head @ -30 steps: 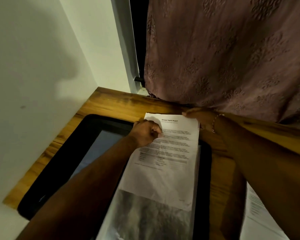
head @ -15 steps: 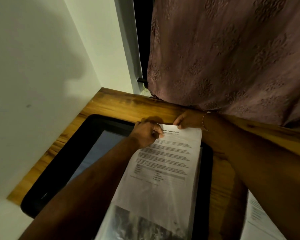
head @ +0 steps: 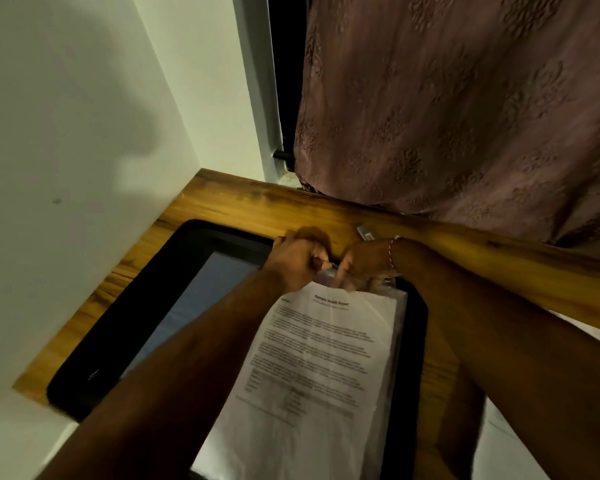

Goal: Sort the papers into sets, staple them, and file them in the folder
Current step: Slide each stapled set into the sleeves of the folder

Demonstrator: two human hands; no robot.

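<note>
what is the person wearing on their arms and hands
No sleeves show on either forearm and no gloves on the left hand or right hand. A thin beaded bracelet circles the right wrist. No rings can be made out.

Folder (head: 125, 327): on the table (head: 222, 199), before you.
Sleeve (head: 400, 306): on the folder's right half, paper (head: 319, 358) over it.
Left hand (head: 297, 263), right hand (head: 364, 261): side by side at the sleeve's far edge.
</note>
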